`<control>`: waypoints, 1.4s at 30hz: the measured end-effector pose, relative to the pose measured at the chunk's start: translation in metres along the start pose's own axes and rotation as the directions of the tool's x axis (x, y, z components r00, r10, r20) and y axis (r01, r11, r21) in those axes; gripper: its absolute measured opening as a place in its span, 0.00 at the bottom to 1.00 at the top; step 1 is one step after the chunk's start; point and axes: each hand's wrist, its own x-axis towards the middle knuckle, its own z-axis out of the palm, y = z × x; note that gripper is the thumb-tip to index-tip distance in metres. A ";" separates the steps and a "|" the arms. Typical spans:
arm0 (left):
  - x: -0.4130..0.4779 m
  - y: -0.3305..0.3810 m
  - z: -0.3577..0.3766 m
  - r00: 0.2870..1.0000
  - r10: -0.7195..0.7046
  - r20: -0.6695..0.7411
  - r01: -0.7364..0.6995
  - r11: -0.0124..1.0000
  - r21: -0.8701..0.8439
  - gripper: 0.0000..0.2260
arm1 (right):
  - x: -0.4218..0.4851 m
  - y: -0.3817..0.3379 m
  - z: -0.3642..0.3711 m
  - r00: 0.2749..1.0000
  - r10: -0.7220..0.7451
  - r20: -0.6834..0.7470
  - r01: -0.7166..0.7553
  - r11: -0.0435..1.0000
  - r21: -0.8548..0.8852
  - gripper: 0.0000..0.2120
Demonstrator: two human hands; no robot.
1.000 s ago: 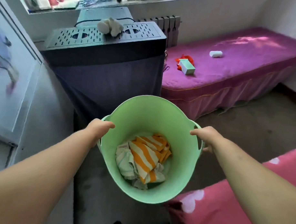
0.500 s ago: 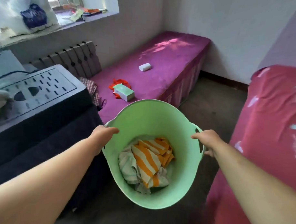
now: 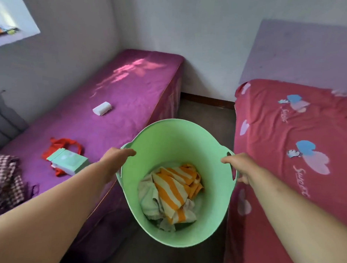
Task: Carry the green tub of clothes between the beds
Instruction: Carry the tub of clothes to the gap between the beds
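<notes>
inside, green tub, striped clothes

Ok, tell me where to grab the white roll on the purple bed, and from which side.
Grip the white roll across its middle, coming from above. It lies flat on its side on the purple bed with nothing touching it, so its long sides are free. Both hands are busy with the green tub.

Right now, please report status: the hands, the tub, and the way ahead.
Left hand and right hand both shut on green tub handles. Tub held up, striped clothes inside. Floor aisle between purple bed and red bed open ahead.
</notes>
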 end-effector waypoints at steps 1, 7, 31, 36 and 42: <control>0.019 0.019 0.011 1.000 0.007 0.021 -0.007 1.000 -0.002 0.10 | 0.019 -0.014 -0.007 1.000 0.006 -0.008 -0.006 1.000 0.009 0.26; 0.110 0.097 0.058 0.995 0.040 0.093 -0.043 0.999 0.022 0.10 | 0.104 -0.074 -0.029 0.998 0.045 -0.045 -0.043 0.998 0.045 0.21; 0.499 0.434 0.276 0.958 0.125 0.257 -0.162 0.978 0.128 0.11 | 0.482 -0.299 -0.136 0.972 0.145 -0.185 -0.088 0.954 0.287 0.05; 0.568 0.477 0.314 0.972 0.085 0.221 -0.104 0.991 0.079 0.18 | 0.576 -0.342 -0.154 0.979 0.145 -0.146 -0.104 0.961 0.256 0.08; 0.658 0.511 0.350 0.976 0.023 0.216 -0.044 0.994 0.095 0.18 | 0.680 -0.384 -0.149 0.972 0.179 -0.151 -0.142 0.964 0.227 0.15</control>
